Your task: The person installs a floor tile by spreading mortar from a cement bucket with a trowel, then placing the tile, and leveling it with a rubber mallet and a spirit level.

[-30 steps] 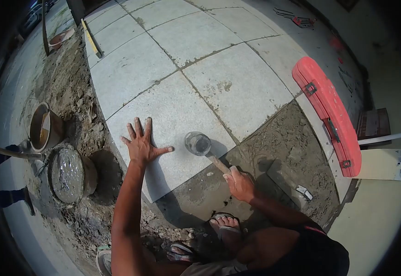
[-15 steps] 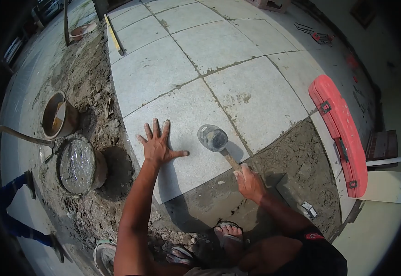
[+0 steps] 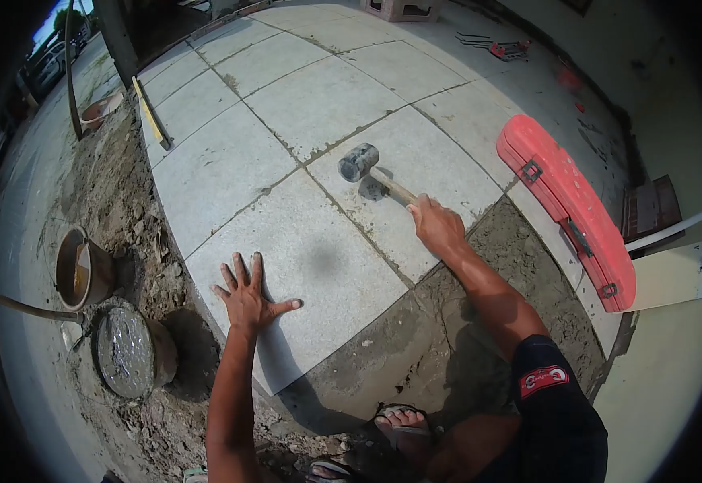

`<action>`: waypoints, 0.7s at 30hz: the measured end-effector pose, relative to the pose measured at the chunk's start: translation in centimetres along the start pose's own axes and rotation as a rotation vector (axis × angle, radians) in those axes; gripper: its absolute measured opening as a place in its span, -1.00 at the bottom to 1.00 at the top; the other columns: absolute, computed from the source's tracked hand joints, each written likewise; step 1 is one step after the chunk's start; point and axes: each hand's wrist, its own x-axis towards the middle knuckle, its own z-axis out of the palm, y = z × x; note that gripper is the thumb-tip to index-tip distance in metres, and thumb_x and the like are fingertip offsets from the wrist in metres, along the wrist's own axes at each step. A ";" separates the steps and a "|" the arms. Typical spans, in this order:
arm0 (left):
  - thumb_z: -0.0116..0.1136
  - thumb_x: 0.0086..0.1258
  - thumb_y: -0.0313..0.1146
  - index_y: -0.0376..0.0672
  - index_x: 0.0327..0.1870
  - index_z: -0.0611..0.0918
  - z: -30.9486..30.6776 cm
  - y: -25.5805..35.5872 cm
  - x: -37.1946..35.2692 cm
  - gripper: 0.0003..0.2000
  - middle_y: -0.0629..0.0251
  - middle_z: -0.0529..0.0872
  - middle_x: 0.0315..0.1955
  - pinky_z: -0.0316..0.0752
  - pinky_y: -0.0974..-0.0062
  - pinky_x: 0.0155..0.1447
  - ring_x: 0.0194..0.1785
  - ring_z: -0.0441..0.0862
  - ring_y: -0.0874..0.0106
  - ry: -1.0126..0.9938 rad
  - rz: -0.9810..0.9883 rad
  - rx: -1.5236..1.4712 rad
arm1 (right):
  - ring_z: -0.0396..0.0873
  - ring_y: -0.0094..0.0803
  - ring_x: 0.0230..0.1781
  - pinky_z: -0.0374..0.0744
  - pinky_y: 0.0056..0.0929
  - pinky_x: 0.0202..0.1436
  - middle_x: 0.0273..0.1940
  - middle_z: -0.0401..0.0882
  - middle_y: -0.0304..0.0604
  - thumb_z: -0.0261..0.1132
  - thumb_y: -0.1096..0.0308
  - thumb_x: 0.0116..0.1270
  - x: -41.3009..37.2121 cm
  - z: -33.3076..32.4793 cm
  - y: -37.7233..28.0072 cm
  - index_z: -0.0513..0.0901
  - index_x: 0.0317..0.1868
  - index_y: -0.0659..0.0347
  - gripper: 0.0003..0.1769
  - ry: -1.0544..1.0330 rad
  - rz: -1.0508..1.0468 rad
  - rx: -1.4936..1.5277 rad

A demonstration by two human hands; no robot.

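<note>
My left hand (image 3: 248,303) lies flat with fingers spread on the near-left floor tile (image 3: 343,310), a large pale grey square. In my right hand (image 3: 438,225) is the wooden handle of a rubber mallet (image 3: 359,163). Its dark head is over the neighbouring tile (image 3: 419,153), just past the joint between the two, with a shadow beneath it. A dark blurred spot shows near the middle of the tile under my left hand. Wet grey mortar (image 3: 403,338) borders the near edge of that tile.
At left, a bucket of wet mortar (image 3: 129,354) and another bucket (image 3: 85,270) stand on rubble. A red plastic case (image 3: 568,213) lies at right. Farther off are a yellow level (image 3: 151,113) and a red tile cutter (image 3: 509,50). My sandalled feet are in the mortar area.
The mallet has moved up and away, from the near tile to above the neighbouring one, my right arm reaching farther out. My left hand stays on the tile. The whole view has shifted.
</note>
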 end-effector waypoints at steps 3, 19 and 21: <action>0.22 -0.32 0.84 0.08 0.76 0.12 0.5 0.0 -0.1 0.52 -0.23 -0.09 0.72 -0.22 -0.74 0.48 0.70 -0.22 -0.48 -0.009 -0.006 0.000 | 0.71 0.32 -0.21 0.62 0.24 -0.09 -0.24 0.72 0.27 0.08 0.06 0.69 2.5 2.0 2.2 0.47 -0.02 0.28 -0.63 -0.083 0.054 -0.070; 0.30 -0.30 0.78 0.05 0.76 0.11 0.2 0.0 -0.2 0.51 -0.27 -0.13 0.72 -0.26 -0.73 0.50 0.71 -0.29 -0.46 -0.013 -0.032 -0.006 | 0.75 0.23 -0.14 0.64 0.22 -0.02 -0.24 0.75 0.19 0.06 0.05 0.70 3.7 4.0 2.3 0.47 0.00 0.26 -0.62 -0.079 0.135 -0.114; 0.31 -0.29 0.77 0.06 0.75 0.13 0.2 0.0 -0.2 0.49 -0.27 -0.14 0.71 -0.26 -0.74 0.49 0.71 -0.28 -0.46 0.001 -0.015 -0.019 | 0.75 0.23 -0.14 0.65 0.20 -0.03 -0.24 0.76 0.20 0.06 0.05 0.70 3.8 3.8 1.9 0.48 0.00 0.27 -0.61 -0.089 0.134 -0.134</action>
